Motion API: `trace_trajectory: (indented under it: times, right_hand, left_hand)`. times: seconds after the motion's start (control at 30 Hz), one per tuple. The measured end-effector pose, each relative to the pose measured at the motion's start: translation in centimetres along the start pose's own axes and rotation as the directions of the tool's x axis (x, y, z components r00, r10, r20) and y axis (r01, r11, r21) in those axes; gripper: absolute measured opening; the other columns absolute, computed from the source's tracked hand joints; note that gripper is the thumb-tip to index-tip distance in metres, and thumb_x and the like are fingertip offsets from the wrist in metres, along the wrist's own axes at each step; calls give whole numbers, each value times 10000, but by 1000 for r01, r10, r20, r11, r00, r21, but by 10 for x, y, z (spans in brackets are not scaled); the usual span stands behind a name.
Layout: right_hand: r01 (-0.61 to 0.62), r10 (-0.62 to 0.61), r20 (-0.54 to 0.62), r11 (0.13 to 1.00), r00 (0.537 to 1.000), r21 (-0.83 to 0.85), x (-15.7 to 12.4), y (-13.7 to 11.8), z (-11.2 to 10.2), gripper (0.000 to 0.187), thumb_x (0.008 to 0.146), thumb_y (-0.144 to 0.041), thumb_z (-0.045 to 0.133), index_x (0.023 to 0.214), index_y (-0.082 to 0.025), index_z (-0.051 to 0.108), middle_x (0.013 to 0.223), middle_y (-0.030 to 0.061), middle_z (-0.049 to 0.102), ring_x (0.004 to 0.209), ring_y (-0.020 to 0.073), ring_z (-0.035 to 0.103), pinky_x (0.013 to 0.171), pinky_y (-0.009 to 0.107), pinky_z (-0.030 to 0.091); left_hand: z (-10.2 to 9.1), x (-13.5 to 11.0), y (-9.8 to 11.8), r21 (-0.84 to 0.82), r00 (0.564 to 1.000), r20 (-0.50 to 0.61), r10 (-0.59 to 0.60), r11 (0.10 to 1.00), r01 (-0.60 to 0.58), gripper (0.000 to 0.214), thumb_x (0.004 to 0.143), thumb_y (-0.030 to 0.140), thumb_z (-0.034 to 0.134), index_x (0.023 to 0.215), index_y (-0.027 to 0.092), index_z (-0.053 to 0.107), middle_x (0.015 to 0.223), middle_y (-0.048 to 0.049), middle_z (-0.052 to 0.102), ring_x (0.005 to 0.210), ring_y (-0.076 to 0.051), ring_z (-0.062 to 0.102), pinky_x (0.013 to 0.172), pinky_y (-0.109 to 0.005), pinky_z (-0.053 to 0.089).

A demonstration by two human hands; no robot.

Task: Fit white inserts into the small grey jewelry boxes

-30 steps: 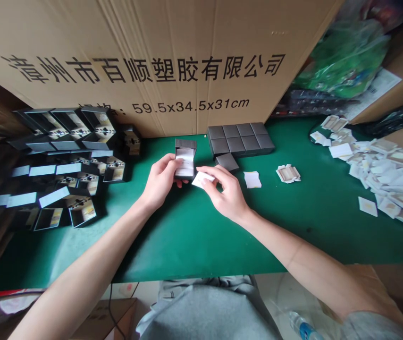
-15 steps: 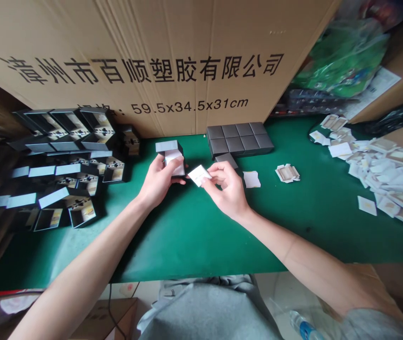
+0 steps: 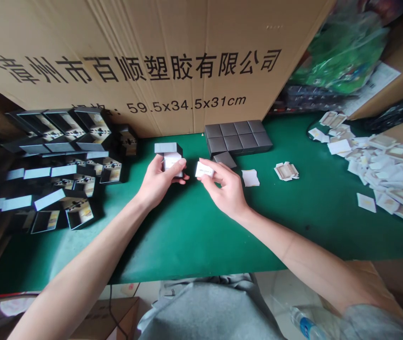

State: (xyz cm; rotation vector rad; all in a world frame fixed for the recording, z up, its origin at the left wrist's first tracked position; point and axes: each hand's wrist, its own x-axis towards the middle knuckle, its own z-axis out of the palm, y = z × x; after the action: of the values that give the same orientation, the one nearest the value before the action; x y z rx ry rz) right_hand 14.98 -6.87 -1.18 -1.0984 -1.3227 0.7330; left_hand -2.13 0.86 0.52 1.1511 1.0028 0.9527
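My left hand (image 3: 159, 182) grips a small dark box (image 3: 166, 148) with its lid raised; a white insert shows inside it under my thumb. In my right hand (image 3: 224, 186), between thumb and fingers, is a small white card (image 3: 204, 169) with a line of dark print. A short gap separates the card from the box. Right of my right hand lie a white paper piece (image 3: 250, 178) and a white folded insert (image 3: 286, 171). A loose dark square box (image 3: 224, 159) sits behind my right fingers.
Several open dark boxes (image 3: 81, 212) are grouped at the left. Closed dark boxes (image 3: 239, 137) form a block at the back, before a big carton (image 3: 173, 28). White inserts (image 3: 382, 165) are heaped at the right on the green table (image 3: 194, 245).
The white card in my right hand has turned from slanted to nearly level and moved slightly right, away from the box. My left hand still holds the open box in about the same place.
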Motion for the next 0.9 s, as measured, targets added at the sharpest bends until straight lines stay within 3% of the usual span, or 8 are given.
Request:
trace_trajectory:
  times: [0.13, 0.27, 0.57, 0.8, 0.9]
  right_hand:
    - [9, -9, -18, 999, 1000, -52, 1, 1, 0, 340, 932, -257, 643, 1271, -238, 658, 1171, 58, 712, 1003, 180, 699, 893, 308, 599]
    - [-36, 35, -14, 997, 999, -67, 0, 1, 0, 351, 928, -279, 646, 1276, -237, 645, 1172, 62, 727, 930, 169, 708, 856, 306, 599]
    - [-45, 43, -14, 995, 999, -92, 0, -1, 0, 343, 925, -295, 636, 1263, -239, 639, 1149, 60, 737, 855, 156, 703, 809, 310, 600]
    - [-6, 0, -38, 990, 999, -144, -1, 0, 0, 343, 951, -327, 611, 1282, -240, 628, 1141, 55, 739, 908, 168, 705, 835, 311, 599]
    - [37, -47, -44, 979, 998, -200, -1, -2, 0, 285, 971, -326, 583, 1229, -243, 671, 1151, 50, 740, 903, 171, 700, 820, 315, 595]
  left_hand:
    - [0, -1, -1, -17, 1000, 24, -7, 1000, 7, 361, 769, 331, 832, 952, 164, 569, 887, -11, 668, 711, -126, 710, 638, -232, 627]
    - [2, -3, 0, -56, 999, 37, -10, 998, 12, 396, 725, 267, 867, 964, 166, 567, 939, -12, 667, 843, -128, 699, 765, -250, 645]
    - [2, -6, 2, -51, 995, 49, -82, 995, 84, 411, 698, 268, 884, 947, 147, 579, 889, -3, 635, 845, -136, 687, 826, -311, 654]
    - [2, -7, 7, -32, 983, 158, -93, 994, 100, 362, 828, 330, 752, 1137, 183, 634, 1178, -70, 677, 1001, -179, 693, 825, -293, 645]
    - [2, -7, 8, -39, 977, 193, -94, 994, 103, 345, 856, 303, 685, 1178, 188, 643, 1208, -74, 680, 1051, -201, 685, 822, -304, 643]
